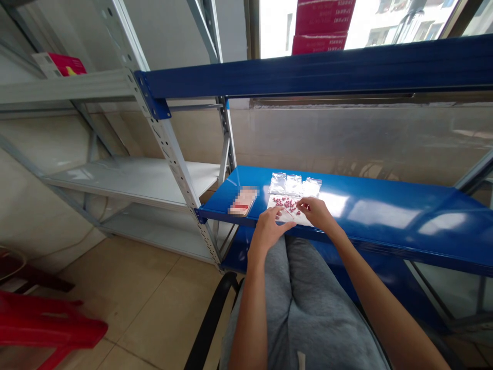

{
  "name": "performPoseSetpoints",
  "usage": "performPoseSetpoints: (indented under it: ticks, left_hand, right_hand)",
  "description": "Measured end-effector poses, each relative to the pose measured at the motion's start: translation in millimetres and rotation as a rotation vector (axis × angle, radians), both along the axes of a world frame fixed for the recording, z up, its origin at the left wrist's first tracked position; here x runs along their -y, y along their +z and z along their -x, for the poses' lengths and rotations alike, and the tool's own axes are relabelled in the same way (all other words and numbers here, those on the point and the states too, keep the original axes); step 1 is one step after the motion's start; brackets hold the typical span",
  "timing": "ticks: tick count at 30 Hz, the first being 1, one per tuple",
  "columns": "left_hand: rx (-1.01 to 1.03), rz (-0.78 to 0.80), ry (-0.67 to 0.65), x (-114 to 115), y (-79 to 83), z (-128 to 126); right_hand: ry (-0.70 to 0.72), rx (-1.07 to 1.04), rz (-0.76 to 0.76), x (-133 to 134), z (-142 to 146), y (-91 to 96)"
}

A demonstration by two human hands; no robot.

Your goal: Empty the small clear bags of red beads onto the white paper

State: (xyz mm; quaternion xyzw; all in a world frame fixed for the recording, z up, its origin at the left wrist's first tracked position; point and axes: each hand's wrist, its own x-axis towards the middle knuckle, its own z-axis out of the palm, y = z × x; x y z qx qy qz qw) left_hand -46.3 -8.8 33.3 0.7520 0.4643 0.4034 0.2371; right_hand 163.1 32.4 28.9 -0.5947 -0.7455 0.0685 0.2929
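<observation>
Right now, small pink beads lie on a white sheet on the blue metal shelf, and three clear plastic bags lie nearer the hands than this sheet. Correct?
No: the three clear plastic bags lie beyond the white sheet, farther from the left hand and right hand, as the head view shows.

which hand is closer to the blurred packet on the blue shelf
Left. The left hand is just beside the packet, to its right in view and toward the person. The right hand is farther along the shelf, past the red beads.

A storeroom, blue steel shelving (pixel 370 226), tiled floor (pixel 154 303)
</observation>
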Motion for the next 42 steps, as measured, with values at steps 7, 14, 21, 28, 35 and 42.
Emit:
performPoseSetpoints:
  ticks: [7, 14, 21, 28, 35, 42]
  left_hand:
    - [-0.004, 0.005, 0.011, 0.9, -2.1, -0.3]
    - [-0.013, 0.001, 0.011, 0.5, -4.3, -0.4]
    - [0.003, -0.005, -0.012, 1.6, -1.7, -5.8]
    - [0.005, -0.017, -0.002, 2.4, -0.6, -7.4]
    - [-0.007, 0.009, 0.005, 3.1, -0.2, -6.9]
    - [-0.017, 0.017, 0.023, 3.8, -0.4, -5.4]
  right_hand:
    - [-0.057, 0.134, 0.002, -4.4, 1.6, -27.0]
    - [-0.045, 0.025, -0.056, -2.3, 2.6, -17.9]
    - [0.118, -0.205, -0.019, 16.3, 16.9, 6.6]
    - [0.018, -0.200, -0.038, 15.2, 9.4, -1.3]
    - [-0.248, 0.041, -0.007, 8.4, 3.8, -30.2]
    - [-0.300, 0.086, 0.004, 10.3, 7.7, -29.2]
